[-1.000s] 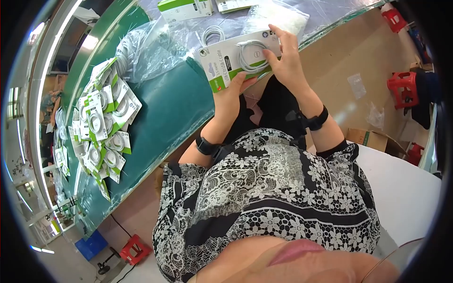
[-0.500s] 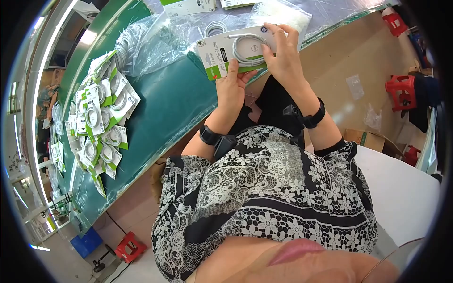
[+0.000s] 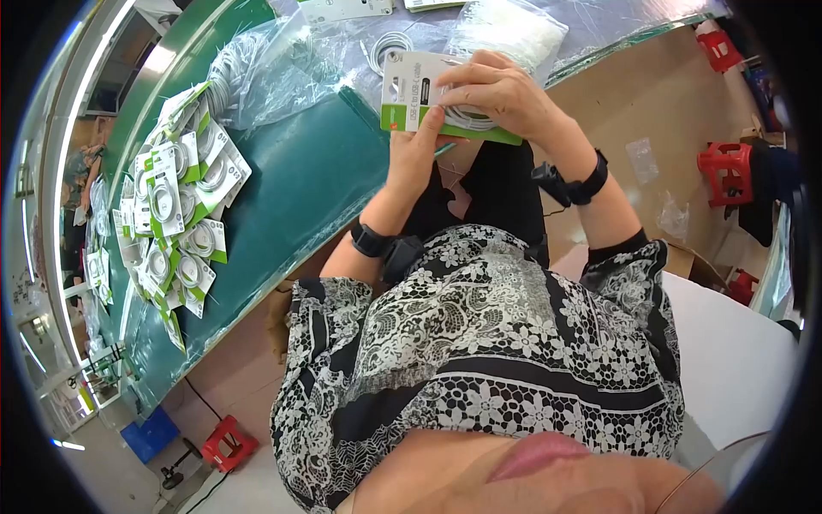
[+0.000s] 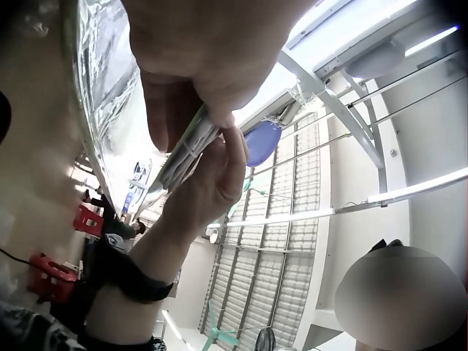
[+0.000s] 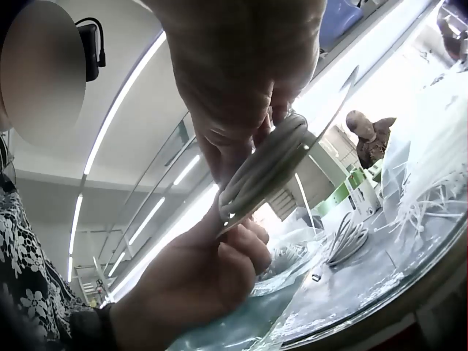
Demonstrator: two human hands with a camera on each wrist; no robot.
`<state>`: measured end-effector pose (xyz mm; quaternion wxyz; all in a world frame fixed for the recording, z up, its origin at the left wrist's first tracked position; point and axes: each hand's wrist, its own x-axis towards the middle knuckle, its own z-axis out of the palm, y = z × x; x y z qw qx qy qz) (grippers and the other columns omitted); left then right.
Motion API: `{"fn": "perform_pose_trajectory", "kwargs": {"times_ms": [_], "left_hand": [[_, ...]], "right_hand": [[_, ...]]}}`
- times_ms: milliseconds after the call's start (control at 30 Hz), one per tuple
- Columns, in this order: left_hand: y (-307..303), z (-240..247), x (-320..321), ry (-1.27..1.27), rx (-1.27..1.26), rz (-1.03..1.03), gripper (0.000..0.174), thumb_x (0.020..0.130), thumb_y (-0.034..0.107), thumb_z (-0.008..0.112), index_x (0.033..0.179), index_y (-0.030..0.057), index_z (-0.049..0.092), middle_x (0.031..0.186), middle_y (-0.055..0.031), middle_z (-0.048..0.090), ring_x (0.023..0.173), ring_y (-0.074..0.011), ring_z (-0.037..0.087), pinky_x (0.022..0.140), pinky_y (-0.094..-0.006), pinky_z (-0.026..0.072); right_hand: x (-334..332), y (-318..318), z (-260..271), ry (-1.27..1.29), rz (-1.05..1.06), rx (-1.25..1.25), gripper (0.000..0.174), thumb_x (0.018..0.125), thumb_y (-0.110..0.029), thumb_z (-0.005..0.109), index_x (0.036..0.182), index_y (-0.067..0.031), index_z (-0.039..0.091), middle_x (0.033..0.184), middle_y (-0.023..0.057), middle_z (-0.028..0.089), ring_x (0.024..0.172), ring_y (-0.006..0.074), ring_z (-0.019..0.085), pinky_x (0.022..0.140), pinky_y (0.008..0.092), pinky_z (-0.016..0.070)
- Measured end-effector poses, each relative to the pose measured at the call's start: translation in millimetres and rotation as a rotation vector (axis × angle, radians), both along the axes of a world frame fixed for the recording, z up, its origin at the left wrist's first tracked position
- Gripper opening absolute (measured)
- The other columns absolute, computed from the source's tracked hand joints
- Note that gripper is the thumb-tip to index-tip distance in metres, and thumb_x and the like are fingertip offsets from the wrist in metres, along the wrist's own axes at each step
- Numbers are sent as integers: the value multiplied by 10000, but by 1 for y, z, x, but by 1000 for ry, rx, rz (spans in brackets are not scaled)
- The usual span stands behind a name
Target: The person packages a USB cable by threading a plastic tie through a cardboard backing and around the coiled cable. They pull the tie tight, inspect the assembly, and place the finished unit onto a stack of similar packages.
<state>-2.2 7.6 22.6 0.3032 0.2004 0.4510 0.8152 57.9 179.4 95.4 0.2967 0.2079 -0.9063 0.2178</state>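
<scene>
In the head view, a white-and-green USB-C cable card [image 3: 407,81] is held over the table's front edge. My left hand [image 3: 414,161] grips its lower left part, thumb on the printed face. A coiled white cable [image 3: 467,118] lies against the card, partly hidden by my right hand [image 3: 512,101], whose fingers are bent over the coil. From the right wrist, the cable coil [image 5: 272,161] appears edge-on, with the right fingertips on it and the left hand [image 5: 201,281] below. The left wrist view shows the card [image 4: 186,150] edge-on between both hands.
A heap of carded cables [image 3: 175,214] covers the green table's [image 3: 291,197] left side. Behind it lie bundled cables [image 3: 229,73] and a clear plastic bag [image 3: 287,90]. A loose cable coil [image 3: 390,50] and a bag of thin white strips [image 3: 509,38] lie beyond the hands.
My right hand has shifted from the card's right edge onto the coil, its fingers now covering much of it. The card has turned clockwise to sit more level in the head view.
</scene>
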Motion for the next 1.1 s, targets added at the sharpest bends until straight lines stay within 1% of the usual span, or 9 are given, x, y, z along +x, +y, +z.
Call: {"fn": "perform_pose_trajectory", "kwargs": {"times_ms": [67,200,233,333,467,633,733,1000,1100], "left_hand": [[-6,2,-10,-22,-19,-138,308,970,170,500,1204,-29,492,1097,-116,592,919,-218,639,684,-341,600],[-13,13,-14,-46,-22,-207,307,967,186,508,1176,-40,508,1054,-121,612,872,-220,654,663,-326,598],[-13,14,-11,-54,-19,-199,307,967,186,508,1176,-40,508,1054,-121,612,872,-220,654,663,-326,598],[-14,14,-7,-188,22,-270,311,957,208,530,1149,-37,526,1000,-117,632,796,-204,663,614,-298,585],[-14,8,-3,-207,-79,-308,309,946,232,551,1111,-30,551,927,-110,648,715,-185,659,560,-273,563],[-22,6,20,-285,-30,-312,309,940,248,562,1078,-27,569,894,-106,654,670,-169,650,537,-261,544],[-34,-5,31,-233,-99,-357,301,939,252,564,1059,-24,580,875,-103,656,657,-164,646,540,-259,543],[-44,-4,41,-249,-180,-389,279,936,248,566,1020,-16,603,842,-93,657,634,-153,639,529,-245,531],[-45,-13,35,-203,-267,-394,279,936,245,564,1022,-18,603,838,-92,658,633,-154,640,529,-244,530]], "right_hand": [[-1,3,8,-42,61,172,241,735,-95,678,969,-156,677,1013,-56,620,882,199,524,874,326,393],[1,4,23,-206,139,98,205,728,-129,694,928,-171,682,994,-72,621,919,184,492,887,311,363],[1,4,26,-214,148,100,205,728,-129,694,928,-171,682,994,-72,621,919,184,492,887,311,363],[2,4,33,-164,149,188,169,737,-191,695,905,-185,687,955,-87,621,969,178,468,952,352,295],[3,8,25,-220,261,143,151,732,-184,700,881,-183,677,941,-78,614,979,184,469,961,353,286],[17,-1,12,-396,372,-3,121,733,-147,693,848,-151,655,908,-67,599,986,205,461,956,353,303],[27,-11,8,-423,400,26,75,742,-106,670,800,-128,626,892,-49,597,968,205,476,961,356,311],[47,-26,9,-603,374,42,82,737,-76,656,786,-116,604,889,-15,596,951,211,500,987,386,310],[52,-31,-6,-536,314,86,83,749,-131,656,822,-132,616,857,-28,586,944,201,506,971,386,303]]}}
